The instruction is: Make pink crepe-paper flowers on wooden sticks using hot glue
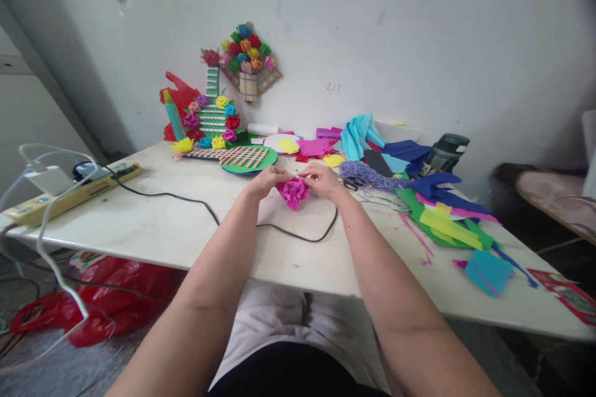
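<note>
A pink paper flower (293,191) is held just above the white table (153,229), between both my hands. My left hand (267,180) grips its left side with curled fingers. My right hand (323,179) pinches its upper right edge. A black cable (298,236) loops on the table right under the flower.
Coloured paper sheets and scraps (437,211) cover the right of the table, with a purple yarn bundle (367,175) and a dark green tool (447,152). Paper-flower crafts (216,121) stand at the back, another hangs on the wall (246,59). A power strip (69,192) lies left. Red bags (107,298) sit below.
</note>
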Action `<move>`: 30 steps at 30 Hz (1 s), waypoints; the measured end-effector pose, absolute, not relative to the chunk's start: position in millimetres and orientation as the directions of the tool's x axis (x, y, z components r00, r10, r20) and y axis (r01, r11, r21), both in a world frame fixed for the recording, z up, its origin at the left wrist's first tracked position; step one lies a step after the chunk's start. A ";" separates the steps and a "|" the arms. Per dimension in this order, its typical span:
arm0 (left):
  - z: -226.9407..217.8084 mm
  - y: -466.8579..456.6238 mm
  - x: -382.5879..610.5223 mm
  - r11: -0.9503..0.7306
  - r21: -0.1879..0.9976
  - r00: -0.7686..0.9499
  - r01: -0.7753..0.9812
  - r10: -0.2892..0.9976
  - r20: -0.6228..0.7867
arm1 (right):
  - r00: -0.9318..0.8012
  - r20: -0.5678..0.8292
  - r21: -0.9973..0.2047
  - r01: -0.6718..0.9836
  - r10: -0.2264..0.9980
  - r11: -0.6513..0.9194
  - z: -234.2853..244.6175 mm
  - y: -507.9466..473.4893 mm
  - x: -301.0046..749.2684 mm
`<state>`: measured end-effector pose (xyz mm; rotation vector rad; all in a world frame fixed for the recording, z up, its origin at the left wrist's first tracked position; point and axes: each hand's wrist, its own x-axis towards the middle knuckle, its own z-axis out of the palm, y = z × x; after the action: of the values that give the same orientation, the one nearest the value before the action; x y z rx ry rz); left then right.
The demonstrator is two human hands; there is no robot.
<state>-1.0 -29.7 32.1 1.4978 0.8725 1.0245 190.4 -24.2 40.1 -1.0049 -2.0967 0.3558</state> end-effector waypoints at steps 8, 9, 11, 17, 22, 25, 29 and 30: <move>31.1 -27.2 -2.4 -0.147 0.989 0.347 -0.018 0.927 0.144 | -0.344 0.483 -0.691 0.415 0.805 0.592 42.0 -28.0 195.5; 30.9 -27.0 -2.4 -0.144 0.989 0.345 -0.020 0.928 0.142 | -0.343 0.467 -0.699 0.421 0.815 0.578 42.4 -28.4 195.8; 30.8 -26.8 -2.6 -0.138 0.990 0.344 -0.025 0.929 0.138 | -0.347 0.435 -0.708 0.439 0.831 0.554 42.7 -28.3 196.0; 31.7 -26.8 -2.2 -0.100 0.994 0.327 -0.038 0.939 0.107 | -0.357 0.381 -0.686 0.509 0.853 0.520 40.4 -24.7 196.2; 32.4 -26.8 -1.8 -0.087 0.995 0.341 -0.049 0.935 0.099 | -0.411 0.438 -0.623 0.502 0.800 0.599 40.0 -22.9 197.3; 32.5 -26.7 -1.5 -0.069 0.995 0.324 -0.068 0.942 0.088 | -0.438 0.458 -0.592 0.498 0.773 0.633 38.4 -20.0 197.8; 32.0 -26.5 -0.1 -0.045 0.996 0.289 -0.073 0.955 0.064 | -0.444 0.466 -0.575 0.506 0.765 0.643 34.4 -15.5 197.8; 31.9 -26.6 0.4 -0.043 0.996 0.284 -0.072 0.957 0.062 | -0.445 0.470 -0.572 0.504 0.762 0.647 33.6 -14.7 197.7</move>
<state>0.4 -26.6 31.9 1.3229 0.9216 1.0600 197.7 -14.7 33.6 -0.9794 -2.1392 0.4556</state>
